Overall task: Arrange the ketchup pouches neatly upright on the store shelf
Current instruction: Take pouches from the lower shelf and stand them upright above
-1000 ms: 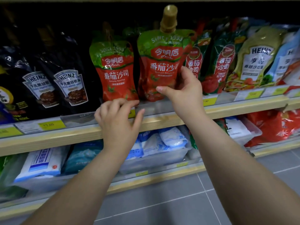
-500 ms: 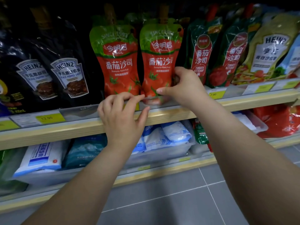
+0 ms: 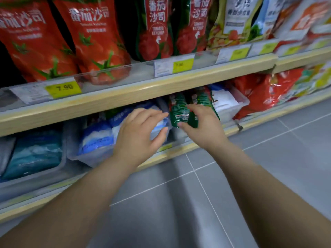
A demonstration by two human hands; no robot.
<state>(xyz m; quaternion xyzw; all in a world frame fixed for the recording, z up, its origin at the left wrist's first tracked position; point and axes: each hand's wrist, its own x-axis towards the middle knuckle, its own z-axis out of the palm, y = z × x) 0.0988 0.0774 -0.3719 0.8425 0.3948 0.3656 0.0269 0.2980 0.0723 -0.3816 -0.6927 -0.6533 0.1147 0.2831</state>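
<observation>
Right hand closing on green ketchup pouches low under upper shelf; grip only partly visible. Left hand open, empty, beside. Risk: slippery pouches sliding out w/ loose hold, or catching shelf edge when lifted.

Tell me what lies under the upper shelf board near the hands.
Green pouches stand beneath the shelf board, the right hand on them, beside blue packs. Their tops are hidden by the board.

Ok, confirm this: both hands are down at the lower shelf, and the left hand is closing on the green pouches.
Wrong hand. In the head view the right hand is on the green pouches; the left hand hovers open beside them. Both are at the lower shelf.
</observation>
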